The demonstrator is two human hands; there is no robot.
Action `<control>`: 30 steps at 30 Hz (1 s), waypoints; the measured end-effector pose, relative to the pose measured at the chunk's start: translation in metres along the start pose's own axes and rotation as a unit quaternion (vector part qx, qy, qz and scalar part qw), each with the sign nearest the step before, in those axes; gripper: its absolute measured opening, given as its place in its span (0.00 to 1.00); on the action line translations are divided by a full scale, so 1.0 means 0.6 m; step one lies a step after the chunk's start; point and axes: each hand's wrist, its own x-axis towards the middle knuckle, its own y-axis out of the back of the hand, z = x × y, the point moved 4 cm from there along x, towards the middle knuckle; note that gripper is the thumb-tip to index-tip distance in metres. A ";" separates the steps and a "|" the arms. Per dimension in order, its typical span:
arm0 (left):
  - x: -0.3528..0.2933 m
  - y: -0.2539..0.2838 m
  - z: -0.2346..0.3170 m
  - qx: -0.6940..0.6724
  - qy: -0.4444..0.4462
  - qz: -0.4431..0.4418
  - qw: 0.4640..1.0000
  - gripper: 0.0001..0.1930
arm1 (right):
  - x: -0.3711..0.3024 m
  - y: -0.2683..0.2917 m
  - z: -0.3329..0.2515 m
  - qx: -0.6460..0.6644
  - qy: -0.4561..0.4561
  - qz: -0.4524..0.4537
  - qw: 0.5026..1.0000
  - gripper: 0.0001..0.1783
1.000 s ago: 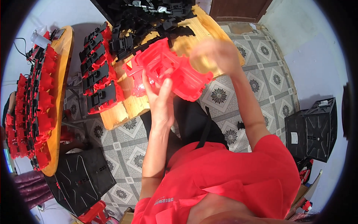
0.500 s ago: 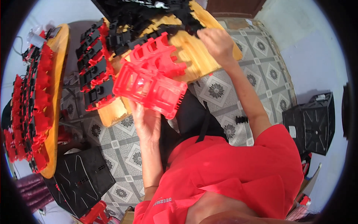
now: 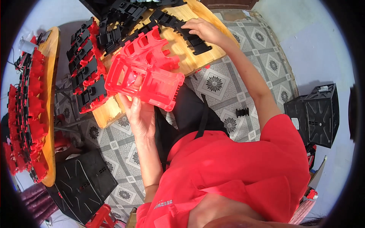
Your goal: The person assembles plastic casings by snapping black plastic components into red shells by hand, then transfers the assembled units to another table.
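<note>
A red plastic frame (image 3: 161, 85) with rectangular openings and a row of small teeth is in my left hand (image 3: 141, 116). My left fingers are closed on its near underside, and part of the thumb shows through an opening. Behind it, another red plastic piece (image 3: 146, 49) with curved cutouts overlaps it; whether the two are joined I cannot tell. At the table's right side, my right hand (image 3: 207, 31) has bent fingers over the edge of a long black plastic part (image 3: 184, 32). That part lies slantwise on the wooden table (image 3: 182, 64). My right thumb is mostly hidden.
Black plastic parts (image 3: 125, 15) pile up at the table's far side. A row of red-and-black assemblies (image 3: 89, 72) lines its left. More assemblies (image 3: 36, 102) fill another wooden table (image 3: 53, 114) at far left. Black crates (image 3: 83, 182) stand on the floor; a small black piece (image 3: 242, 112) lies there.
My right hand has shifted up and left, its fingers less tightly curled. The long black part now shows lying across the table beneath it. The red frame stays in my left hand.
</note>
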 end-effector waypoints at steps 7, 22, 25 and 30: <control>0.010 0.009 0.012 -0.016 -0.032 0.007 0.999 0.45 | -0.022 0.109 -0.063 0.074 -0.055 0.039 0.995 0.15; 0.006 -0.014 0.017 0.044 -0.045 -0.001 0.998 0.56 | -0.040 0.135 -0.375 0.143 -0.057 0.169 0.973 0.14; 0.005 -0.013 0.018 0.048 -0.047 0.001 0.998 0.57 | -0.037 0.129 -0.378 0.145 -0.053 0.172 0.973 0.13; 0.006 -0.010 0.014 0.051 -0.049 -0.004 0.997 0.58 | -0.035 0.125 -0.386 0.141 -0.044 0.177 0.973 0.14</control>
